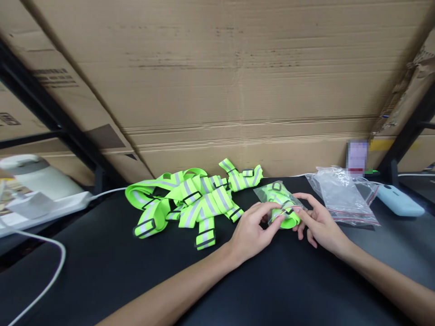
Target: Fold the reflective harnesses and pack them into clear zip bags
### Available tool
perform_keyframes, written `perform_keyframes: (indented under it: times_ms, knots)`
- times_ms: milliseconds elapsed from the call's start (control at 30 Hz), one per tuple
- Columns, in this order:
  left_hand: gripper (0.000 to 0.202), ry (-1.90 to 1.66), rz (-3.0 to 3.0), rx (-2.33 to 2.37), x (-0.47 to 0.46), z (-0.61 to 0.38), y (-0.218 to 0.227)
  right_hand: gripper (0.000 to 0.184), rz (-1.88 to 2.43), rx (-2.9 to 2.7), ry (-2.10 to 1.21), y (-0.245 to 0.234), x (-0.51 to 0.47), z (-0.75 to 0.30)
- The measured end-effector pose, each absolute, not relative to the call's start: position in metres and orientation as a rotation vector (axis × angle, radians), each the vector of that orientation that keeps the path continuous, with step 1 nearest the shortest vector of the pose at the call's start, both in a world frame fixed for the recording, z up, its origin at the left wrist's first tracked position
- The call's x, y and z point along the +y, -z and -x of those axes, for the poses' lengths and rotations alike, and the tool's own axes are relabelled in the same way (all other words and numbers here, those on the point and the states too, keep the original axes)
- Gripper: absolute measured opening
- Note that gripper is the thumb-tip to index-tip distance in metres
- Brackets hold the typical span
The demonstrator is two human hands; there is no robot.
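A clear zip bag [263, 194] lies under both hands, with a folded neon-green reflective strap [288, 220] inside; one end of the strap pokes out at the bag's near opening. My left hand [253, 231] pinches the left edge of that opening between thumb and fingers. On the other side, my right hand [317, 222] grips the right edge, its lower fingers curled beneath. Left of the hands is a loose pile of neon-green straps [207, 203] with grey stripes and black buckles. A smaller folded strap [243, 179] rests behind it.
Right of my hands lies a stack of clear zip bags [346, 194], beside a light-blue device [399, 200]. A blurred purple object [356, 156] leans at the back. Cardboard [238, 90] walls the black table's [118, 276] rear. A white cable [63, 258] and pale bottle [44, 176] sit left.
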State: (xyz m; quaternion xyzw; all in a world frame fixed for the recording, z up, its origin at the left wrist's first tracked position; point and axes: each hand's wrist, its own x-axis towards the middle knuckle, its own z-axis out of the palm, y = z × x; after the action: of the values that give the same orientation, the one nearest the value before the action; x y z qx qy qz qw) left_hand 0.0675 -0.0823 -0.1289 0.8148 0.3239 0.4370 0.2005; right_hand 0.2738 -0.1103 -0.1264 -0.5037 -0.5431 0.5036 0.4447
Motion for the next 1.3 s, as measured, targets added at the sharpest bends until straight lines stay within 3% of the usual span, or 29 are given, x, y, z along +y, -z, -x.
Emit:
perform_keyframes:
  times_ms: [133, 300, 433, 633, 900, 1100, 1300]
  knots:
    - [0.043, -1.142, -2.326, 0.929, -0.084, -0.067, 0.126, 0.063, 1.223, -1.388, -1.196, 0.130, -0.111, -0.276]
    - [0.033, -1.105, -2.244, 1.136, -0.083, -0.068, 0.127, 0.053, 1.168, -1.525, -1.174, 0.128, -0.118, -0.274]
    - [0.039, -1.035, -2.257, 1.165, -0.084, -0.069, 0.127, 0.046, 1.222, -1.601, -1.021, 0.131, -0.119, -0.274]
    - [0.035, -1.017, -2.252, 1.024, -0.082, -0.068, 0.128, 0.050, 1.275, -1.647, -0.854, 0.134, -0.114, -0.279]
    - [0.035, -1.003, -2.298, 1.062, -0.085, -0.067, 0.125, 0.029, 1.480, -1.816, -0.453, 0.127, -0.110, -0.291]
    - [0.033, -0.999, -2.257, 1.169, -0.083, -0.066, 0.126, 0.025, 1.427, -1.764, -0.615, 0.129, -0.111, -0.283]
    - [0.032, -0.961, -2.240, 1.254, -0.083, -0.067, 0.125, 0.027, 1.452, -1.805, -0.563, 0.128, -0.110, -0.281]
